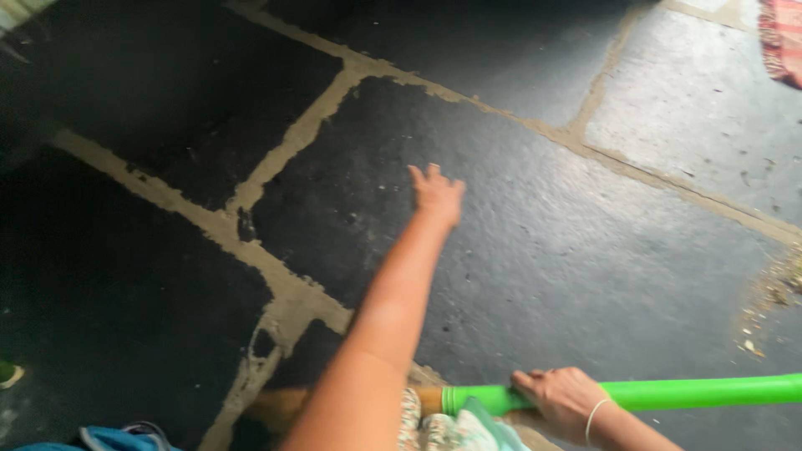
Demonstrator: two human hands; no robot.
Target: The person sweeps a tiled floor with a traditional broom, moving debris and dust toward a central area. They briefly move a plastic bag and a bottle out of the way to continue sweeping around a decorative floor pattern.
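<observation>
My left hand (436,194) is stretched forward over the dark stone floor (535,250), fingers apart, with nothing in it. It is blurred, and I cannot tell whether it touches the floor. My right hand (561,399), with a thin bangle at the wrist, is closed around a bright green handle (702,391). The handle runs level to the right edge of the view. Its left end meets a tan part (428,399) near my patterned clothing (443,430).
The floor is made of large dark stone slabs with pale mortar joints (288,292). A scatter of dust and crumbs (773,301) lies at the right edge. A red woven mat (784,38) sits at the top right. Blue fabric (117,438) shows at the bottom left.
</observation>
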